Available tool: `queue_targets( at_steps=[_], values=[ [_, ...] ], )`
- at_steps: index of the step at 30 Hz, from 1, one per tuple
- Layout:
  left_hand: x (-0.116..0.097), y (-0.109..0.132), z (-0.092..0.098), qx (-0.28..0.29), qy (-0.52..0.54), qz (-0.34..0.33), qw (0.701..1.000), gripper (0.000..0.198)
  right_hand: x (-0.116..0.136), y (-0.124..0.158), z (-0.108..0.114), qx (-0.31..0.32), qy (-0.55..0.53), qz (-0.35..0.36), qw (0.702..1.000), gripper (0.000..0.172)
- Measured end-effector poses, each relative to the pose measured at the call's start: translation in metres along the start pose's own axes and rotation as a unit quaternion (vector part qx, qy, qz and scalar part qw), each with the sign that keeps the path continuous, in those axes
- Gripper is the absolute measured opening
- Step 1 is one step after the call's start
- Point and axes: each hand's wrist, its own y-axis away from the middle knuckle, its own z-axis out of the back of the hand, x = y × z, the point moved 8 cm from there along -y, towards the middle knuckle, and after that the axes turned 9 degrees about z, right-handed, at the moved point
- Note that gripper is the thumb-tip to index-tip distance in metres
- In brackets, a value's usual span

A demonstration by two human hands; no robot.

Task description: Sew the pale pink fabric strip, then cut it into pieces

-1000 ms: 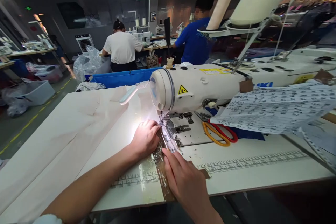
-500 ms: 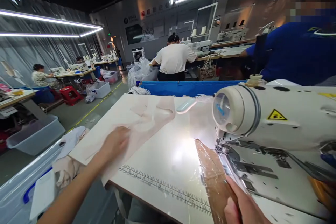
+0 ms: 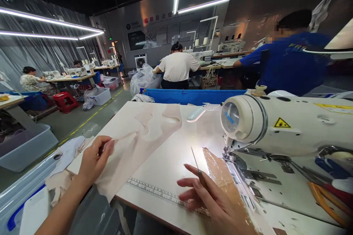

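Note:
Sheer pale-pink fabric [image 3: 132,150] lies over the left part of the white sewing table, its near corner hanging past the front edge. My left hand [image 3: 95,159] is closed in a pinch at the fabric's left edge. Over the ruler markings [image 3: 165,191] my right hand [image 3: 209,198] holds a thin pointed metal tool [image 3: 196,159], its tip pointing up and away; whether it is an awl or tweezers I cannot tell. Three of its fingers are stretched out. Beneath that hand, a brown strip under clear film [image 3: 220,172] runs beside the sewing machine [image 3: 275,121].
Orange-handled scissors [image 3: 325,205] lie at the right of the machine bed. A pale rounded object [image 3: 196,114] rests near the table's back. A clear bin [image 3: 16,205] with cloth stands at left. Beyond a blue cloth barrier [image 3: 193,96], people sit at other machines.
My left hand has moved left and slightly down to the fabric's edge. My right hand has come up and left off the brown strip, with the pointed tool now showing.

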Motion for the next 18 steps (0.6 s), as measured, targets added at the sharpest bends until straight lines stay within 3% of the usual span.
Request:
queue_targets(
  at_steps=[3, 5, 8, 10, 13, 15, 18],
  values=[
    [-0.049, 0.02, 0.012, 0.012, 0.029, -0.118, 0.992, 0.006, -0.001, -0.028, -0.043, 0.078, -0.118, -0.065, 0.988, 0.067],
    [-0.077, 0.036, 0.011, 0.027, 0.05, -0.184, 0.981, 0.007, -0.002, -0.045, -0.068, 0.098, -0.165, -0.093, 0.977, 0.064],
    [-0.107, 0.06, -0.006, 0.052, 0.1, -0.241, 0.964, 0.009, -0.006, -0.066, -0.1, 0.11, -0.202, -0.115, 0.966, 0.056],
    [-0.12, 0.075, -0.021, 0.063, 0.136, -0.266, 0.952, 0.012, -0.008, -0.079, -0.11, 0.088, -0.192, -0.108, 0.972, 0.043],
    [-0.136, 0.09, -0.043, 0.119, 0.182, -0.317, 0.923, 0.017, -0.002, -0.091, -0.104, 0.023, -0.16, -0.068, 0.984, 0.022],
    [-0.139, 0.09, -0.05, 0.178, 0.213, -0.324, 0.905, 0.013, 0.012, -0.088, -0.091, -0.002, -0.151, -0.029, 0.988, 0.019],
    [-0.123, 0.069, -0.052, 0.222, 0.247, -0.234, 0.914, 0.01, 0.044, -0.063, -0.06, 0.005, -0.109, 0.044, 0.993, 0.023]
  ],
)
